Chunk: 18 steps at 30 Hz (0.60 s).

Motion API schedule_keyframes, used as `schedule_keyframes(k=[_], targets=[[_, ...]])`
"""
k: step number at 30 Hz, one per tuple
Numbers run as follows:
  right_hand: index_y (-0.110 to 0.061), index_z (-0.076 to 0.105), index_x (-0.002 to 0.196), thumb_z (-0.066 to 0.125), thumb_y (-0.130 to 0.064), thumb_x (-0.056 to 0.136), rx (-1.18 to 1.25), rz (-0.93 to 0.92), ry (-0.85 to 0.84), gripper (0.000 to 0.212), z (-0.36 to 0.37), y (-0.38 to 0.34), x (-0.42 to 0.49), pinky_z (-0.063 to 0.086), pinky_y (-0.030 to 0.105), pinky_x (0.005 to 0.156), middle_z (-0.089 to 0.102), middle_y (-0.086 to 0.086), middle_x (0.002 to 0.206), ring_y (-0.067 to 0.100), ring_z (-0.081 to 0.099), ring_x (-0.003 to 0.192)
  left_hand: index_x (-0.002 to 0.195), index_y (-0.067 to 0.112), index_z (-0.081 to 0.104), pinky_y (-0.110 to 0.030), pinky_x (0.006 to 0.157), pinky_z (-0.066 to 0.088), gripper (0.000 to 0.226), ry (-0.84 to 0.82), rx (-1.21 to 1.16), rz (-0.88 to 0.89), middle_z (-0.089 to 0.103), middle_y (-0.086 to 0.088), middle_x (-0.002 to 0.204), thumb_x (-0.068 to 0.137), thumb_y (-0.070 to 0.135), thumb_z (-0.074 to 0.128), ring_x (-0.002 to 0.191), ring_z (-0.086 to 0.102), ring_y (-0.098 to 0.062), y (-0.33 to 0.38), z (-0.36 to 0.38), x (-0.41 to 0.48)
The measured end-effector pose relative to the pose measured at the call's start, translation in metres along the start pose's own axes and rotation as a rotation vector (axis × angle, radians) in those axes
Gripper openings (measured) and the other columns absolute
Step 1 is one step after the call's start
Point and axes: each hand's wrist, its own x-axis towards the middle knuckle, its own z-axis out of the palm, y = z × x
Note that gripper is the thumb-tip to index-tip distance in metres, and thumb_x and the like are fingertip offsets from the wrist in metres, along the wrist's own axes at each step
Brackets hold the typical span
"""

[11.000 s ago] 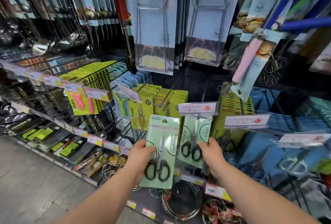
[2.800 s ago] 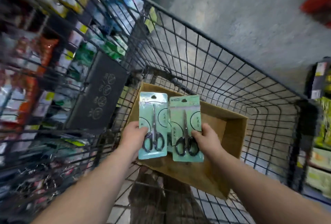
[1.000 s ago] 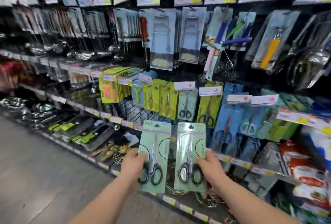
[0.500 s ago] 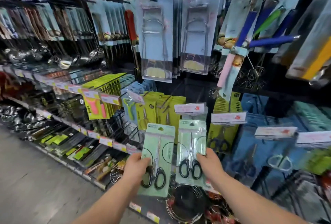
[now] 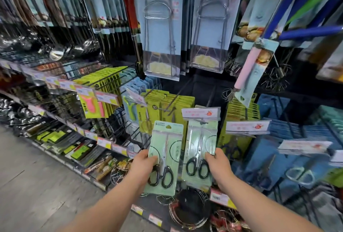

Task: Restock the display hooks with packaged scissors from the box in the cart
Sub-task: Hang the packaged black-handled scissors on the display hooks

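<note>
At the display rack [image 5: 111,129] we judge it best to lift the right pack of scissors [image 5: 201,144] straight toward 12 o'clock, thread its hang hole onto the hook hidden behind the pink price tag [image 5: 201,113], then follow with the left pack [image 5: 165,157]. Both packs stand upright, the right one just under that tag and the left beside it at 9 o'clock, with long axes running 6 to 12, blades toward 12. Our left hand [image 5: 143,165] and right hand [image 5: 218,165] each grip 1 pack low.
</note>
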Motion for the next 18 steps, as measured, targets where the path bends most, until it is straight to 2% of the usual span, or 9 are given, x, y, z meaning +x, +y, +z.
schedule_keyframes(k=[2,4,6,7,8,11,12,15,18], targets=[[0.000,0.038,0.131,0.044,-0.023,0.096,0.011,0.013,0.008,0.042,0.000,-0.003,0.007,0.030,0.030,0.083,0.046,0.004,0.114,0.022,0.045,0.107,0.117,0.004,0.057,-0.045,0.092,0.051,0.029,-0.003,0.007,0.005,0.068,-0.013,0.104,0.089,0.007,0.054,0.097,0.064,-0.030,0.000,0.000,0.005],[-0.004,0.031,0.144,0.044,-0.027,0.096,0.047,0.023,0.012,0.054,0.000,-0.007,0.014,0.034,0.034,0.093,0.044,0.007,0.131,0.024,0.043,0.121,0.116,0.005,0.057,-0.045,0.093,0.051,0.028,-0.012,0.001,0.007,0.068,-0.013,0.104,0.088,0.008,0.054,0.098,0.063,-0.031,-0.003,0.000,0.010],[-0.007,0.022,0.149,0.041,-0.033,0.099,0.088,0.049,0.020,0.060,0.000,-0.011,0.021,0.029,0.039,0.109,0.031,0.009,0.151,0.027,0.032,0.138,0.120,0.005,0.056,-0.049,0.095,0.050,0.039,-0.021,-0.005,0.020,0.068,-0.013,0.110,0.083,0.015,0.057,0.101,0.063,-0.032,-0.007,0.000,0.016],[-0.007,0.021,0.149,0.040,-0.036,0.099,0.096,0.051,0.031,0.061,0.000,-0.011,0.025,0.026,0.040,0.112,0.026,0.009,0.155,0.028,0.028,0.141,0.124,0.006,0.054,-0.050,0.096,0.049,0.049,-0.022,-0.019,0.019,0.067,-0.013,0.114,0.077,0.020,0.058,0.103,0.063,-0.032,-0.011,-0.001,0.020],[-0.007,0.022,0.149,0.041,-0.038,0.098,0.097,0.041,0.050,0.062,0.000,-0.011,0.031,0.026,0.040,0.112,0.025,0.010,0.155,0.030,0.028,0.141,0.126,0.008,0.053,-0.051,0.096,0.050,0.053,-0.038,-0.018,0.007,0.066,-0.012,0.116,0.075,0.022,0.058,0.104,0.063,-0.032,-0.014,-0.002,0.024],[-0.008,0.026,0.148,0.041,-0.039,0.098,0.075,0.039,0.103,0.060,0.000,-0.014,0.044,0.028,0.041,0.111,0.028,0.012,0.154,0.032,0.030,0.139,0.114,0.009,0.059,-0.048,0.093,0.052,0.029,-0.062,-0.007,0.013,0.070,-0.010,0.105,0.086,0.010,0.054,0.099,0.066,-0.031,-0.015,-0.005,0.026],[-0.009,0.027,0.147,0.040,-0.040,0.099,0.071,0.054,0.111,0.059,0.000,-0.016,0.049,0.028,0.041,0.111,0.029,0.012,0.153,0.032,0.031,0.138,0.114,0.009,0.059,-0.048,0.093,0.051,0.027,-0.061,0.002,0.016,0.070,-0.009,0.104,0.087,0.009,0.053,0.099,0.066,-0.030,-0.014,-0.006,0.027],[-0.009,0.028,0.147,0.039,-0.039,0.099,0.050,0.090,0.132,0.057,0.001,-0.021,0.063,0.030,0.042,0.109,0.031,0.013,0.152,0.033,0.033,0.137,0.120,0.008,0.057,-0.049,0.096,0.050,0.036,-0.068,-0.016,0.021,0.069,-0.011,0.112,0.084,0.014,0.056,0.101,0.065,-0.030,-0.016,-0.006,0.033],[-0.008,0.031,0.145,0.043,-0.039,0.098,0.047,0.110,0.148,0.058,0.002,-0.022,0.069,0.033,0.041,0.106,0.038,0.014,0.148,0.034,0.038,0.133,0.118,0.008,0.059,-0.050,0.097,0.049,0.031,-0.096,-0.016,0.031,0.070,-0.011,0.108,0.087,0.008,0.054,0.102,0.065,-0.030,-0.017,-0.004,0.036]])
